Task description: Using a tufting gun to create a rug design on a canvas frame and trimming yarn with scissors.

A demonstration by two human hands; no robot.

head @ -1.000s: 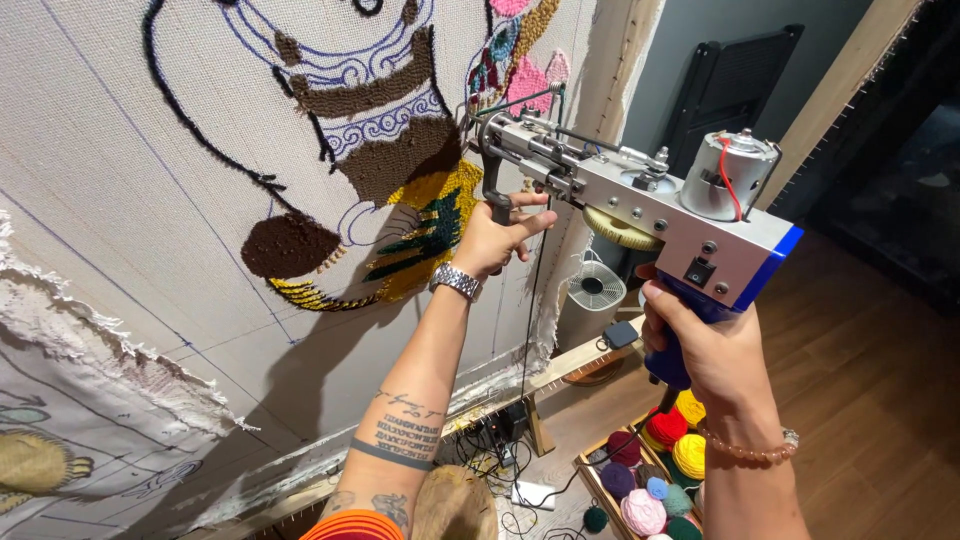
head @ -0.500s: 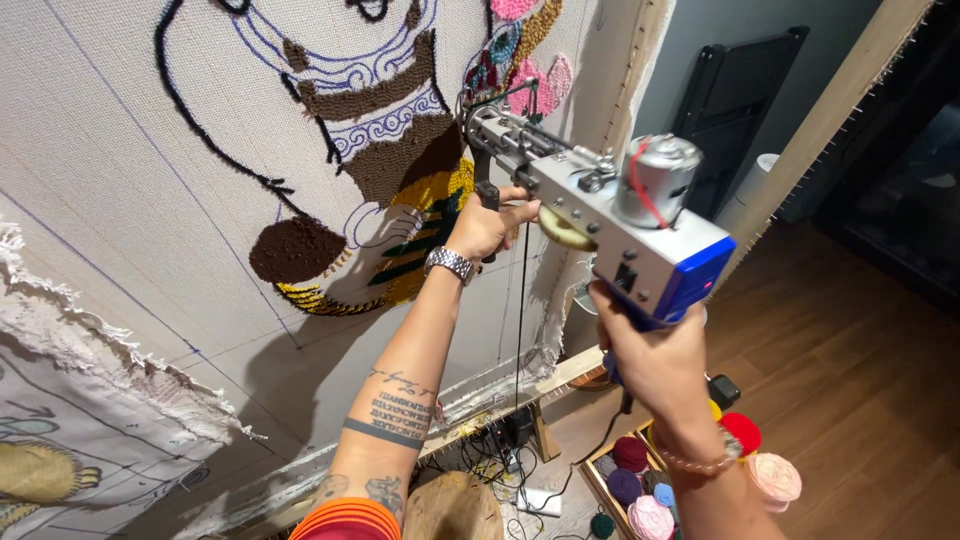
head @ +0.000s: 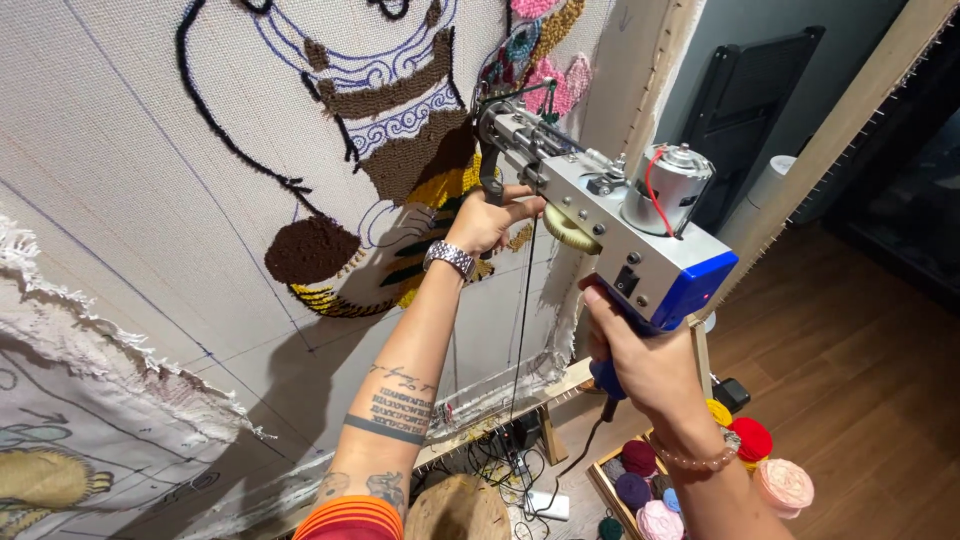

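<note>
I hold a silver tufting gun [head: 610, 220] with a blue rear end against a stretched beige cloth [head: 150, 170] that carries a partly tufted picture in brown, yellow, black and pink. My left hand [head: 490, 220], with a metal watch on the wrist, grips the gun's front handle close to the cloth. My right hand [head: 640, 355], with a bead bracelet, is closed around the blue rear grip. The gun's tip touches the brown and yellow tufted patch [head: 430, 175]. A dark yarn strand [head: 522, 320] hangs down from the gun.
A wooden frame [head: 820, 150] edges the cloth on the right. Below lie a box of coloured yarn balls [head: 690, 475], cables and a white power adapter [head: 545, 500] on the wood floor. A black folded stand [head: 750, 110] leans at the wall. Loose fringed cloth [head: 70, 330] hangs at left.
The tufting gun and both hands have shifted along the cloth, and my view has moved, bringing the yarn box further into sight at lower right.
</note>
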